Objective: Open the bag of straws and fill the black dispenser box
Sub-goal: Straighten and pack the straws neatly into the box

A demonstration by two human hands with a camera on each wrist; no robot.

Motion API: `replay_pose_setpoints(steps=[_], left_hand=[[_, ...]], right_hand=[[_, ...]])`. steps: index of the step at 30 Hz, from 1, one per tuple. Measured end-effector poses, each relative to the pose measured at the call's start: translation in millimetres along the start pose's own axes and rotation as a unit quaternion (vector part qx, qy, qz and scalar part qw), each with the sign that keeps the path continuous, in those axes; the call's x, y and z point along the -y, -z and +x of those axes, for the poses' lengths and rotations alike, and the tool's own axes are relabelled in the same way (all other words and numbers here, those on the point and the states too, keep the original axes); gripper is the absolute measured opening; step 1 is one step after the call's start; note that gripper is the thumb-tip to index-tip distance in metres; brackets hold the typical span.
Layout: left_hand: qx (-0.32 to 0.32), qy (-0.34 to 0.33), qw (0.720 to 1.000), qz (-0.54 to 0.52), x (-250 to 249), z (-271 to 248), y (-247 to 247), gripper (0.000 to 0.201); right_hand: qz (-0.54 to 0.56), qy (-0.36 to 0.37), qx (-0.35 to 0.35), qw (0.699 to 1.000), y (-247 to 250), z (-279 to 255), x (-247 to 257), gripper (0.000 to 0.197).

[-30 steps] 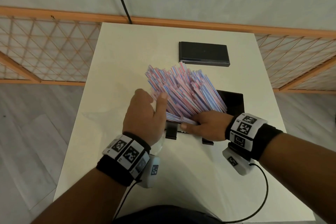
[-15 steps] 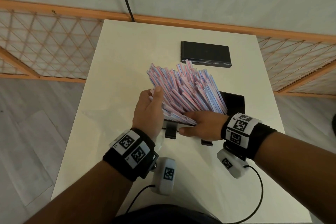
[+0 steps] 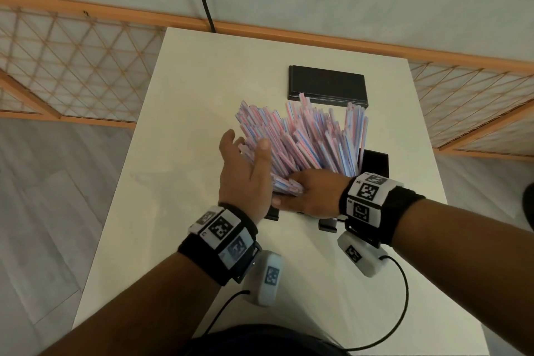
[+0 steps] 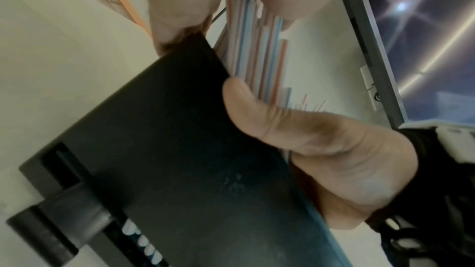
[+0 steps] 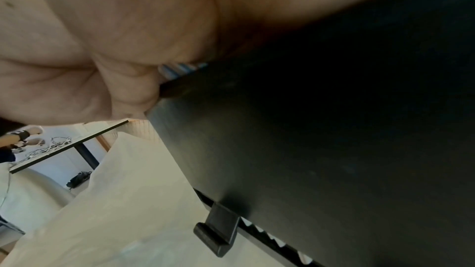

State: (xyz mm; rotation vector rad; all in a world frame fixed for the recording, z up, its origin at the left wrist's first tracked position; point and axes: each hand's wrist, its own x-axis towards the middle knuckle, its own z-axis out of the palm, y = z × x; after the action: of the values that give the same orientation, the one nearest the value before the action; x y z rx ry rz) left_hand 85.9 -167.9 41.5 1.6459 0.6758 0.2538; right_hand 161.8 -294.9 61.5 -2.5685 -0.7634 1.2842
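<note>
A fanned bundle of pink, blue and white straws (image 3: 303, 139) stands tilted in the open black dispenser box (image 3: 375, 162), with its upper ends pointing away from me. My left hand (image 3: 245, 159) rests against the bundle's left side with straight fingers, the thumb lying on the straws. My right hand (image 3: 312, 191) grips the straws' near lower ends at the box's front wall. In the left wrist view its thumb (image 4: 270, 121) lies along the box front (image 4: 167, 149) beside the straws (image 4: 257, 48). The right wrist view shows mostly the black box (image 5: 334, 149).
The box's flat black lid (image 3: 326, 84) lies at the far side of the white table (image 3: 202, 95). Black feet (image 5: 218, 230) stick out at the box's front bottom. A wooden lattice fence (image 3: 72, 66) runs behind and beside the table.
My left hand has slid up along the bundle's left side and pushed the straws rightward, so they stand closer together and more upright. My right hand has stayed at their lower ends.
</note>
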Motion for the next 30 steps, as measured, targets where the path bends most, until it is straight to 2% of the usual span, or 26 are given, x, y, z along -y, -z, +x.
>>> replay_pose_setpoints(steps=[4, 9, 13, 15, 16, 18, 19, 20, 22, 24, 27, 30], left_hand=[[0.028, 0.005, 0.999, 0.032, 5, 1, -1, 0.089], [0.027, 0.051, 0.998, 0.008, 5, 6, 1, 0.112], [0.023, 0.045, 0.998, 0.028, 9, 7, 1, 0.13], [0.027, 0.034, 0.999, 0.022, 7, 4, 0, 0.124], [0.027, 0.033, 0.999, 0.012, 5, 3, -1, 0.114], [0.021, 0.06, 0.997, -0.037, 2, 2, -4, 0.093], [0.018, 0.078, 0.994, -0.078, -1, 1, -5, 0.09], [0.015, 0.09, 0.99, -0.107, -1, 0, -6, 0.095], [0.041, 0.068, 0.992, -0.096, -1, 0, -7, 0.101], [0.072, 0.029, 0.995, -0.067, 3, 1, -8, 0.092], [0.095, 0.012, 0.995, -0.038, 9, 5, -7, 0.077], [0.102, 0.007, 0.995, -0.02, 11, 6, -5, 0.086]], right_hand=[[-0.021, 0.001, -0.059, 0.998, -6, 6, 2, 0.05], [-0.011, 0.027, -0.115, 0.993, -12, 12, -2, 0.062], [0.006, 0.059, -0.133, 0.989, -13, 11, -2, 0.044], [0.0, 0.056, -0.129, 0.99, -15, 12, -2, 0.042], [-0.004, 0.048, -0.123, 0.991, -17, 13, -2, 0.043], [-0.005, 0.034, -0.114, 0.993, -19, 13, -4, 0.052], [-0.005, 0.028, -0.114, 0.993, -19, 13, -6, 0.054], [-0.008, 0.025, -0.115, 0.993, -20, 13, -6, 0.053], [-0.02, 0.02, -0.12, 0.992, -19, 13, -7, 0.054], [-0.039, 0.018, -0.124, 0.991, -19, 13, -5, 0.057], [-0.033, 0.028, -0.113, 0.993, -18, 12, -3, 0.059], [0.027, 0.032, -0.09, 0.995, -15, 9, -6, 0.046]])
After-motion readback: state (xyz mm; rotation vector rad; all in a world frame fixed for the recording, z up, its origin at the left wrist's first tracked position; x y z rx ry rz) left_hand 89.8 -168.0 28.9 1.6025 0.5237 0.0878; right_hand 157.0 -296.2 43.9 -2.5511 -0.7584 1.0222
